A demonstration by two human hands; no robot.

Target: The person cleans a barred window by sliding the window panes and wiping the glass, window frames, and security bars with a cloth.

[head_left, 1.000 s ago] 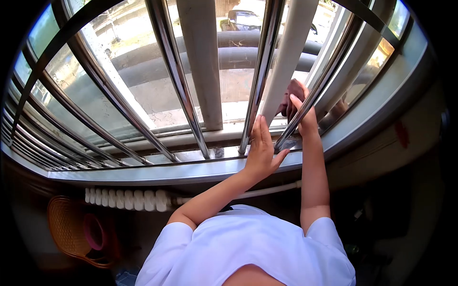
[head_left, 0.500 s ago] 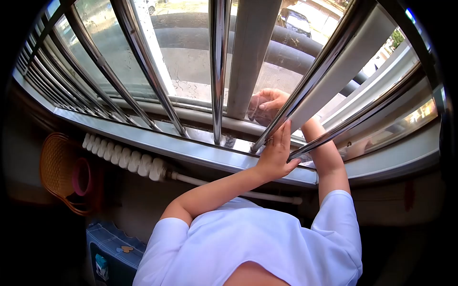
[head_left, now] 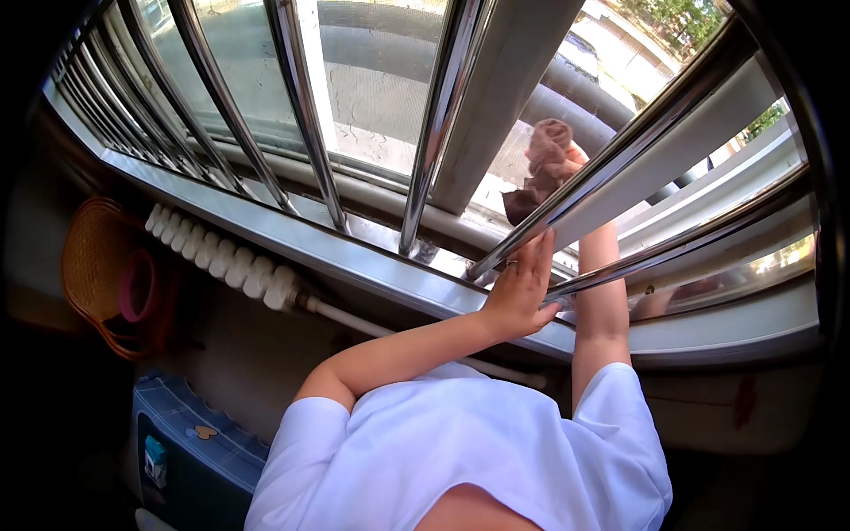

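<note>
My right arm reaches between the metal bars, and my right hand (head_left: 575,160) is closed on a crumpled brown cloth (head_left: 551,166) close to the window glass. A bar hides much of that hand. My left hand (head_left: 521,290) rests with its fingers stretched out against the lower end of a shiny metal bar (head_left: 611,152), just above the sill. A ring shows on one of its fingers. The grey window frame post (head_left: 482,111) stands to the left of the cloth.
More metal bars (head_left: 305,115) run along the white sill (head_left: 372,296). Below are a white radiator (head_left: 221,259) and its pipe (head_left: 350,319). At the left stand a woven brown chair (head_left: 84,257), a pink round container (head_left: 137,285) and a box under a blue cloth cover (head_left: 199,416).
My right hand has moved up and to the right behind the bars, and the brown cloth now shows more fully. My left hand stays at the bar. The view has shifted slightly.
</note>
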